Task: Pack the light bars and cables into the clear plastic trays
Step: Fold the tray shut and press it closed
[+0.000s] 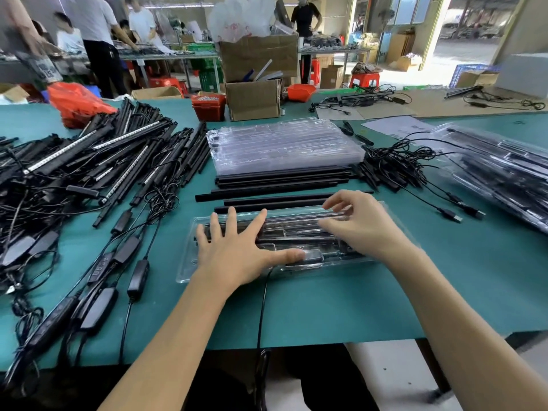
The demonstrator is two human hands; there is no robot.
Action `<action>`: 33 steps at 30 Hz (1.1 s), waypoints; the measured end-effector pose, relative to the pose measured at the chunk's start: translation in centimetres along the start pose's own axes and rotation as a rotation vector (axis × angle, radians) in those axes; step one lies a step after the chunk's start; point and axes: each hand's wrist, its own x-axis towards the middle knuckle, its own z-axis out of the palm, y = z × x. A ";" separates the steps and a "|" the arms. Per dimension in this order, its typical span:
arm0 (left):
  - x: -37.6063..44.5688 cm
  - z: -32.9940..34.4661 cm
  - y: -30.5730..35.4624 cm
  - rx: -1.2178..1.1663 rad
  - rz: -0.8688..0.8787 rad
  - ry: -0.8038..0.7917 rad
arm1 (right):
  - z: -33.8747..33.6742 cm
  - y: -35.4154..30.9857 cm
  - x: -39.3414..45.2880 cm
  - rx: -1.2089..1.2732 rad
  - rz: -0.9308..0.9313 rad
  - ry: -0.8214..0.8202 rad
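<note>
both hands (237,250) press tray (185,271) (bars inside) — flat.

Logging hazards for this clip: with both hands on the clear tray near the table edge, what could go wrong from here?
1. A black cable runs from the clear tray over the table's near edge; it could snag and drag the tray or stop it closing cleanly.
2. The left hand presses flat while the right hand works the bars; uneven pressure may flex the thin plastic and unseat them.
3. Loose black bars lie just behind and could get knocked.
</note>
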 end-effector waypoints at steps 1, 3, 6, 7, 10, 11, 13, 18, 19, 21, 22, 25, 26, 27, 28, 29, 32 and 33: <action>0.1 -0.1 0.1 -0.001 -0.009 -0.018 | 0.1 -0.6 0.1 -0.062 -0.002 -0.062; 0.2 -0.3 0.4 -0.004 -0.020 -0.042 | 0.4 -1.7 0.4 -0.191 0.011 -0.193; 0.3 -0.2 0.5 0.001 -0.027 -0.045 | 1.2 -2.5 0.9 -0.330 0.052 -0.324; 0.3 -0.1 0.5 0.002 -0.024 -0.031 | 1.4 -2.6 1.0 -0.351 0.066 -0.337; 0.0 0.7 0.4 0.004 0.003 0.049 | 1.6 -2.8 1.3 -0.394 0.088 -0.353; -0.1 1.0 0.4 0.011 0.016 0.080 | 1.6 -3.0 1.5 -0.409 0.093 -0.360; -0.1 1.4 0.3 0.020 0.037 0.117 | 1.6 -3.2 1.8 -0.434 0.103 -0.376; 0.0 1.7 0.3 0.020 0.052 0.126 | 1.8 -4.1 2.5 -0.521 0.133 -0.423; -0.1 1.8 0.3 0.016 0.052 0.130 | 1.8 -4.3 2.7 -0.545 0.141 -0.431; -0.1 1.8 0.4 0.015 0.051 0.134 | 1.8 -4.7 3.1 -0.596 0.150 -0.445; -0.2 1.7 0.4 0.014 0.049 0.132 | 1.8 -4.8 3.2 -0.618 0.153 -0.453; -0.3 1.6 0.5 0.021 0.051 0.131 | 1.6 -5.0 3.5 -0.656 0.171 -0.475; -0.3 1.6 0.5 0.026 0.054 0.132 | 1.6 -5.0 3.5 -0.668 0.177 -0.484; -0.3 1.5 0.6 0.029 0.057 0.133 | 1.6 -5.0 3.6 -0.681 0.181 -0.492; -0.3 1.5 0.6 0.031 0.058 0.133 | 1.6 -5.1 3.7 -0.693 0.183 -0.499; -0.3 1.5 0.6 0.035 0.058 0.135 | 1.7 -5.2 3.8 -0.706 0.185 -0.504; -0.5 1.5 0.5 0.050 0.060 0.139 | 2.1 -5.6 4.0 -0.764 0.195 -0.515; -0.5 1.5 0.5 0.051 0.060 0.140 | 2.2 -5.8 4.1 -0.782 0.195 -0.520</action>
